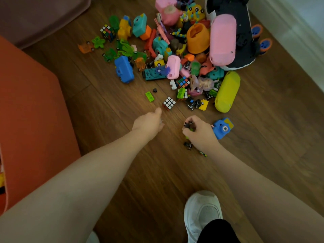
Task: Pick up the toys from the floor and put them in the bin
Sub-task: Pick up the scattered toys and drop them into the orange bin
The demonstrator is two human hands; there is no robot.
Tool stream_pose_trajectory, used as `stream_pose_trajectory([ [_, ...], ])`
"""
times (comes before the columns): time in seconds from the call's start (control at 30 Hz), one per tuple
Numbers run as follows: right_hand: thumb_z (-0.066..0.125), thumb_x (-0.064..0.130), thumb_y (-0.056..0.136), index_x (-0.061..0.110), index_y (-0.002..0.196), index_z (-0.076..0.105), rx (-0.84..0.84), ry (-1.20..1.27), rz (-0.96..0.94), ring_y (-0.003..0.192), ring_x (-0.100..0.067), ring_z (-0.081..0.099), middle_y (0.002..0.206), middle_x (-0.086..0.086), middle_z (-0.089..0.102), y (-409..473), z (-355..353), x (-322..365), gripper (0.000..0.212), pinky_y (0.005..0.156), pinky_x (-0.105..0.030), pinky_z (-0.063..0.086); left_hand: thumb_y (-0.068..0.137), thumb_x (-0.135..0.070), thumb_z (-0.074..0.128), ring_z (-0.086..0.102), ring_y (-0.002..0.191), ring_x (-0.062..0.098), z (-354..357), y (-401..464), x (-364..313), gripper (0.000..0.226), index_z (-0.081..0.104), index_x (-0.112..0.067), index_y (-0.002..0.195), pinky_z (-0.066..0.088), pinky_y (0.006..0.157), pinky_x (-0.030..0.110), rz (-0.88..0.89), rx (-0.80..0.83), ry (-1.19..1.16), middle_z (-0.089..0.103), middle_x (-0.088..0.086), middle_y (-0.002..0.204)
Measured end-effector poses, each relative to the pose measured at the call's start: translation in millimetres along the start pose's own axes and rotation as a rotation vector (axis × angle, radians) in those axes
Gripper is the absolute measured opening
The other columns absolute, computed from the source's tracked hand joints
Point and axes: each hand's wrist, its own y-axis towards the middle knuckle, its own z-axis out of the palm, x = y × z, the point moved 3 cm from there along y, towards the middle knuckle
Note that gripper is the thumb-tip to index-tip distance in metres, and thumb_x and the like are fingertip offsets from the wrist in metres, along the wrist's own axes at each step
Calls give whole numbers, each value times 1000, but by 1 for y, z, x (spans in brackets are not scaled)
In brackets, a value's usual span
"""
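Left hand reaches forward over the wood floor, fingers curled loosely and holding nothing that shows; its fingertip ends just short of a small cube with a white face up. Far left, an orange bin fills the edge of the view, well apart from the toys. Ahead of the left hand lie a green brick and a tiny black piece, and beyond them a blue car at the left side of the toy pile. Another cube sits at the pile's far left corner, near a green flower piece. A teal camera and a pink case lie deeper in the heap.

Right hand is closed around small dark toy pieces, some poking out between thumb and fingers. More small dark pieces lie on the floor touching or just below that hand. Just beside it on the right sits a blue camera. Farther ahead, a yellow case lies at the pile's near right edge, with a large pink case leaning on a black-and-white toy with blue wheels. A white shoe stands on the floor at the bottom, below the right forearm.
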Motion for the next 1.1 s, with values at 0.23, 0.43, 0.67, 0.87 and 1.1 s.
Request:
stream_pose_trajectory([
  [0.23, 53, 21, 91, 20, 95, 55, 37, 82, -20, 78, -21, 64, 91, -6, 66, -6, 4, 19, 5, 70, -36, 53, 93, -36, 50, 51, 75, 20, 5, -21, 16, 25, 52, -12, 97, 37, 63, 28, -199, 32, -692, 54, 2, 83],
  [0.43, 50, 14, 92, 14, 81, 56, 141, 740, 274, 51, -17, 52, 61, -7, 59, -24, 14, 70, 12, 46, -22, 43, 89, -45, 33, 18, 29, 8, -48, -71, -4, 49, 37, -19, 49, 6, 40, 21, -320, 267, -2152, 25, -6, 39],
  [0.67, 52, 20, 93, 17, 88, 60, 345, 985, 154, 55, -11, 58, 71, -2, 60, -58, 25, 151, 9, 49, -21, 46, 93, -28, 36, 25, 36, 7, -115, -137, 24, 32, 39, -17, 63, 15, 39, 19, -58, 16, -1901, 32, -5, 46],
  [0.87, 45, 17, 93, 15, 83, 58, 486, 1034, -62, 53, -14, 52, 66, -2, 61, -91, 50, 257, 16, 42, -18, 39, 94, -21, 49, 34, 43, 11, -148, -206, 134, 29, 39, -21, 67, 27, 42, 22, -142, -552, -1425, 38, -6, 49],
  [1.1, 51, 15, 93, 9, 84, 59, 614, 884, -59, 68, -19, 61, 81, -11, 61, -119, 106, 334, 13, 55, -25, 54, 90, -20, 56, 41, 64, 10, -115, -238, 206, 14, 49, -11, 97, 35, 33, 8, -476, -587, -1181, 44, 4, 83],
])
